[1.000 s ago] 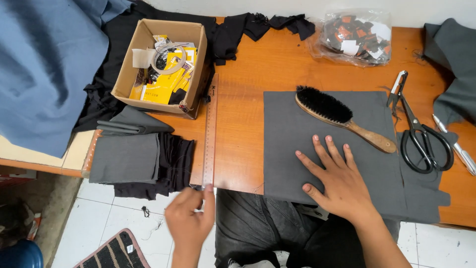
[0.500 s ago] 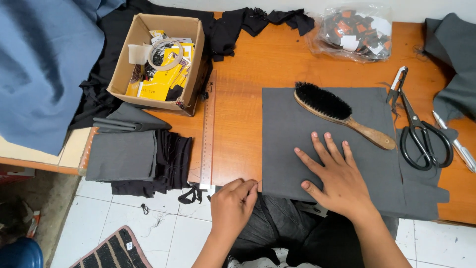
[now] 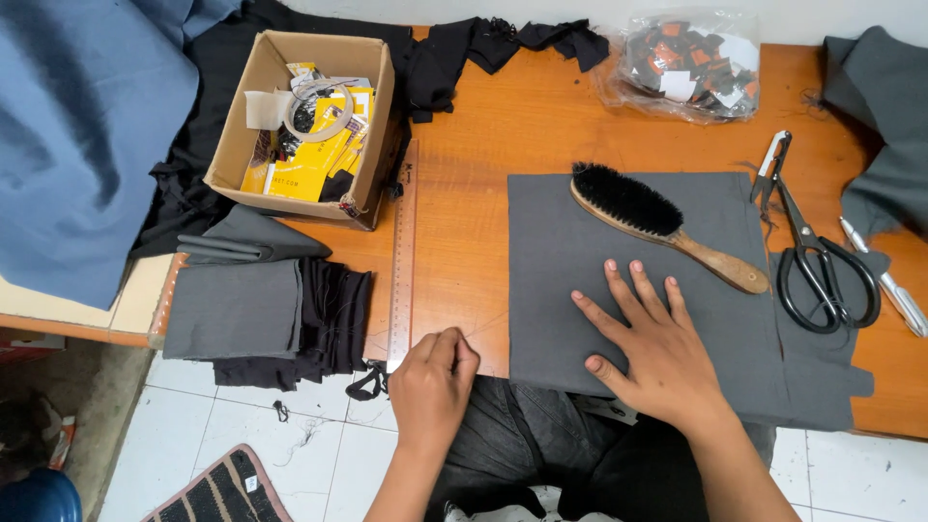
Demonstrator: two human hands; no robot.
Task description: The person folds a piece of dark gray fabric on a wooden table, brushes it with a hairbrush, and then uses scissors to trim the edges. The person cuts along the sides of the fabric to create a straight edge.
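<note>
Head view showed our right hand [image 3: 667,362] flat, fingers wide, on grey cloth [image 3: 628,280]; left hand [image 3: 433,387] pinched narrow near the ruler [image 3: 402,261], which we judged could slide off the desk [image 3: 483,126].

Dark grey cloth [image 3: 638,261], black-bristled brush [image 3: 657,222] (wooden handle); orange table [image 3: 483,145]; black scissors [image 3: 822,275]

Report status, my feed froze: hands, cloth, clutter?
Left hand fingers pinched at table edge by ruler. Right hand flat on grey cloth. Brush lies on cloth.

Bare tabletop [image 3: 464,242] between ruler [image 3: 402,261], grey cloth [image 3: 580,280]; brush [image 3: 662,224] blocks cloth top.
</note>
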